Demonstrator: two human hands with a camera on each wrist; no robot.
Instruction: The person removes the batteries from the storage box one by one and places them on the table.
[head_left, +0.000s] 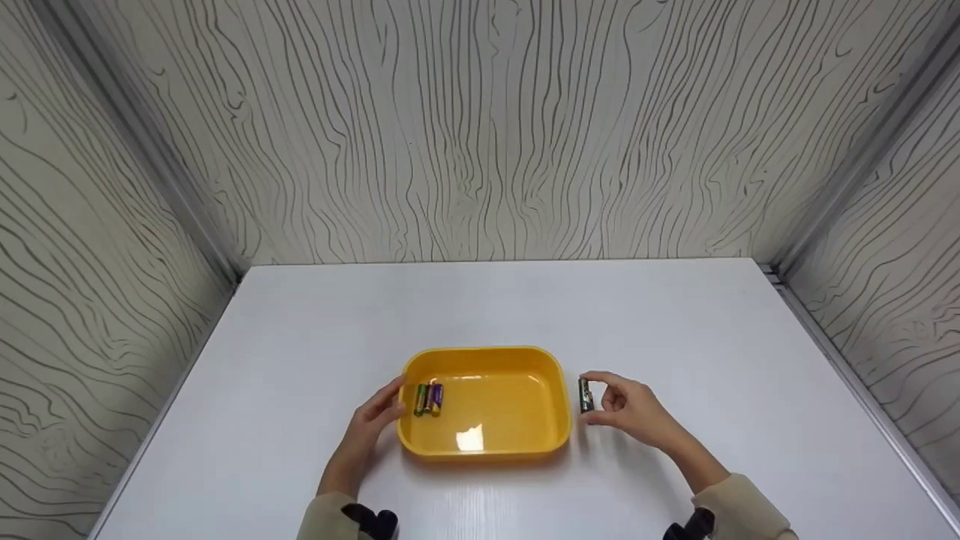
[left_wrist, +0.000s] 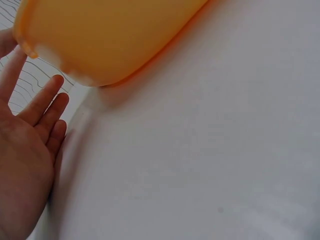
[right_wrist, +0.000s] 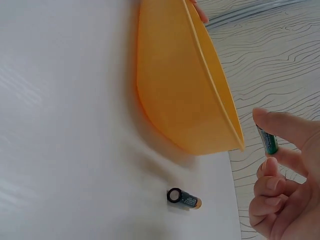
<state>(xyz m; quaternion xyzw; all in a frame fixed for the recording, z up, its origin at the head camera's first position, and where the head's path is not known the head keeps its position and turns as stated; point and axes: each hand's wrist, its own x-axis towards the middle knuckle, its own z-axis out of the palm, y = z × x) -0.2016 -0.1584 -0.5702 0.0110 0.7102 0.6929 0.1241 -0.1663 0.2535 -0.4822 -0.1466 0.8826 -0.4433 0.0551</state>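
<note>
Yellow tray (head_left: 559,420) mid-table, two batteries (head_left: 428,399) inside at left. My right hand (head_left: 634,411) pinches battery (head_left: 585,395) just right of rim; left hand (head_left: 375,424), fingers straight, steadies left wall. I judge: lift over rim, release low.

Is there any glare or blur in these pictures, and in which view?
Head view: sharp, with a white glare patch on the yellow tray floor. Left wrist view: the tray's underside is soft and out of focus. Right wrist view: a soft shadow lies on the table under the tray.
</note>
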